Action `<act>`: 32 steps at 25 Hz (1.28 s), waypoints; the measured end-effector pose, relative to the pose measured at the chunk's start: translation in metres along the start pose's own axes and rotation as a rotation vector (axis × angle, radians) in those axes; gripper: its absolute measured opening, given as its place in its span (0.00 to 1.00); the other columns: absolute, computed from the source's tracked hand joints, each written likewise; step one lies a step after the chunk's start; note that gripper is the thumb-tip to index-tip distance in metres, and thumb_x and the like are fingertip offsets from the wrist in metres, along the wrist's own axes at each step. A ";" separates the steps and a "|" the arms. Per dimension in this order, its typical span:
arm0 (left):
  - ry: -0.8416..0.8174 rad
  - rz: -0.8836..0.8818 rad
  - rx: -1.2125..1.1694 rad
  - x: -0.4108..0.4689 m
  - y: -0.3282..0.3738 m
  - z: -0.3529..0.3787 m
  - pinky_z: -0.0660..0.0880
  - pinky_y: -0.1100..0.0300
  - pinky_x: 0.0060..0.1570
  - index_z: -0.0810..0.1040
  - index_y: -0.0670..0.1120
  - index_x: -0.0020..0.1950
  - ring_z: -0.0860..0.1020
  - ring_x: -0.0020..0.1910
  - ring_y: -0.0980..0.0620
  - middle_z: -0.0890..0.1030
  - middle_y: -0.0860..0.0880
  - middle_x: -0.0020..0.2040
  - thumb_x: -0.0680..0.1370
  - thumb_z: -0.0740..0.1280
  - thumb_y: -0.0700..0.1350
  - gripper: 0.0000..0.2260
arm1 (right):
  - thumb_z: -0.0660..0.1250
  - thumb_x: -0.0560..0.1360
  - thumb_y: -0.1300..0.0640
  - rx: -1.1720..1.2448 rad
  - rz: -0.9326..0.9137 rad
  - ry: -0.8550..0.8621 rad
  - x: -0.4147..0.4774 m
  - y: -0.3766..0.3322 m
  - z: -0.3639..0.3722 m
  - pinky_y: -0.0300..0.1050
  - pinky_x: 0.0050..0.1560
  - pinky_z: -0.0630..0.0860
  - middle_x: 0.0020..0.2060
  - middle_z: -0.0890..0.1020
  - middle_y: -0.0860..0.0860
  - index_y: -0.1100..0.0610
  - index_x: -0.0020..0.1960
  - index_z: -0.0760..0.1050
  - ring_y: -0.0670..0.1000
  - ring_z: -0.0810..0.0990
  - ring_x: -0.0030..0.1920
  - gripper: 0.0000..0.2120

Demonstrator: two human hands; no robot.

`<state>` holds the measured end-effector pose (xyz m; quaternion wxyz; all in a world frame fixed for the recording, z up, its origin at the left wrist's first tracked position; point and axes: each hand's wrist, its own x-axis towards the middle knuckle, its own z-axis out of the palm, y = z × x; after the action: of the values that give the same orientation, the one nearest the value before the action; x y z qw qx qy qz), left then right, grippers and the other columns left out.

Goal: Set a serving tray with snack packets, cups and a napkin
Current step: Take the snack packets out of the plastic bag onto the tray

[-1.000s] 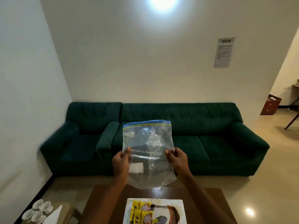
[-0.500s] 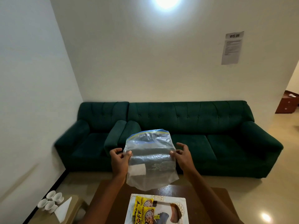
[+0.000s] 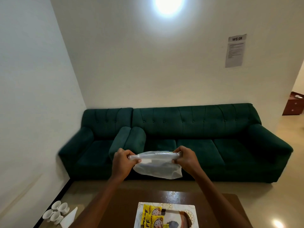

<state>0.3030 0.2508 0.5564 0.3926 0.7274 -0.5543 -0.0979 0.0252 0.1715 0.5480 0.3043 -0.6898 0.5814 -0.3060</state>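
Tray (image 3: 180, 206) is found at the near edge of the bench (image 3: 115, 206), partly cut off by the bottom of the view. Two yellow packets (image 3: 151, 215) are seen lying on its left part, one overlapping the other, so the snack step is judged to be at least begun and perhaps finished. A dark item beside them on the tray is too cropped to be named. Cups (image 3: 56, 213), four white ones as far as can be counted, are grouped on a low stand (image 3: 80, 208) to the left of the bench, well apart from the tray. A white folded napkin (image 3: 69, 218) is laid just beside them. Neither cups nor napkin have been brought to the tray. A clear zip bag (image 3: 158, 168), apparently empty, is held up above the bench, in front of the green sofa (image 3: 205, 129). Its left end is gripped by the left hand (image 3: 123, 162) and its right end by the right hand (image 3: 184, 157), with fingers and thumbs curled round a fold or roll along the bag's top edge. The bag is judged to be what the packets came in, now being folded away, though this cannot be confirmed. Roughly a third of the task is reckoned done. What is left is for the bag to be put aside, the cups to be carried over and the napkin to be set on the tray.
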 end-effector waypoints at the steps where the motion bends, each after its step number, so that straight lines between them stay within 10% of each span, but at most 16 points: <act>1: 0.008 0.015 0.000 0.003 0.000 -0.002 0.81 0.54 0.49 0.82 0.48 0.40 0.79 0.50 0.49 0.77 0.50 0.50 0.65 0.84 0.48 0.13 | 0.84 0.66 0.54 -0.061 0.009 0.028 0.001 -0.002 0.000 0.57 0.58 0.81 0.48 0.81 0.47 0.50 0.47 0.80 0.50 0.82 0.50 0.15; 4: -0.146 -0.065 -0.178 0.012 -0.003 -0.007 0.81 0.57 0.53 0.78 0.42 0.40 0.80 0.57 0.54 0.81 0.53 0.60 0.69 0.81 0.42 0.13 | 0.85 0.64 0.52 -0.057 0.021 0.070 0.003 -0.001 -0.002 0.54 0.55 0.84 0.50 0.76 0.48 0.51 0.39 0.78 0.49 0.78 0.50 0.16; 7: -0.211 -0.193 -0.335 0.015 -0.007 -0.009 0.84 0.47 0.48 0.75 0.41 0.41 0.85 0.48 0.47 0.86 0.43 0.49 0.72 0.78 0.38 0.12 | 0.86 0.63 0.53 -0.038 0.020 0.057 0.002 0.004 0.001 0.54 0.52 0.84 0.48 0.77 0.49 0.53 0.36 0.78 0.48 0.78 0.47 0.16; 10: -0.186 -0.168 -0.342 0.012 -0.006 -0.004 0.79 0.52 0.39 0.74 0.44 0.41 0.78 0.38 0.49 0.79 0.44 0.37 0.73 0.78 0.39 0.12 | 0.84 0.65 0.51 -0.163 0.030 -0.050 -0.002 0.003 0.002 0.56 0.57 0.82 0.48 0.80 0.50 0.53 0.42 0.76 0.52 0.81 0.48 0.17; 15: -0.283 -0.054 -0.361 0.011 0.009 -0.004 0.84 0.45 0.52 0.78 0.38 0.51 0.84 0.45 0.44 0.83 0.35 0.47 0.74 0.78 0.41 0.13 | 0.84 0.63 0.46 -0.247 -0.182 -0.268 -0.007 -0.016 0.007 0.51 0.63 0.79 0.60 0.79 0.44 0.50 0.65 0.74 0.48 0.79 0.59 0.35; 19: -0.388 0.054 -0.418 0.018 0.034 -0.015 0.84 0.48 0.54 0.81 0.43 0.54 0.84 0.54 0.39 0.86 0.40 0.50 0.72 0.80 0.43 0.14 | 0.82 0.67 0.53 -0.214 -0.256 -0.329 -0.004 -0.041 0.025 0.48 0.56 0.85 0.51 0.86 0.48 0.52 0.58 0.83 0.49 0.85 0.51 0.21; 24: -0.154 -0.172 -0.761 0.021 0.030 -0.028 0.73 0.46 0.73 0.59 0.47 0.82 0.73 0.74 0.46 0.73 0.44 0.74 0.62 0.85 0.48 0.54 | 0.81 0.70 0.59 0.433 -0.036 -0.209 -0.004 -0.027 0.030 0.54 0.53 0.87 0.48 0.88 0.55 0.60 0.53 0.86 0.56 0.88 0.50 0.13; 27: -0.393 -0.279 -0.792 -0.008 0.016 -0.001 0.71 0.41 0.74 0.50 0.50 0.84 0.74 0.74 0.42 0.72 0.42 0.76 0.54 0.86 0.61 0.68 | 0.80 0.72 0.59 0.776 0.059 -0.233 -0.007 -0.023 0.033 0.61 0.55 0.85 0.53 0.87 0.60 0.65 0.59 0.82 0.60 0.88 0.54 0.19; 32: -0.687 -0.323 -1.091 -0.019 0.007 0.024 0.79 0.41 0.64 0.82 0.48 0.66 0.83 0.63 0.39 0.83 0.39 0.63 0.73 0.78 0.49 0.23 | 0.79 0.73 0.60 0.806 0.078 -0.312 -0.008 -0.030 0.045 0.58 0.54 0.86 0.52 0.88 0.60 0.67 0.58 0.83 0.60 0.88 0.52 0.17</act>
<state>0.2772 0.2557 0.5401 0.4858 0.4258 -0.4029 -0.6483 0.0771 0.1863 0.5427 0.6446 -0.5315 0.3882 -0.3890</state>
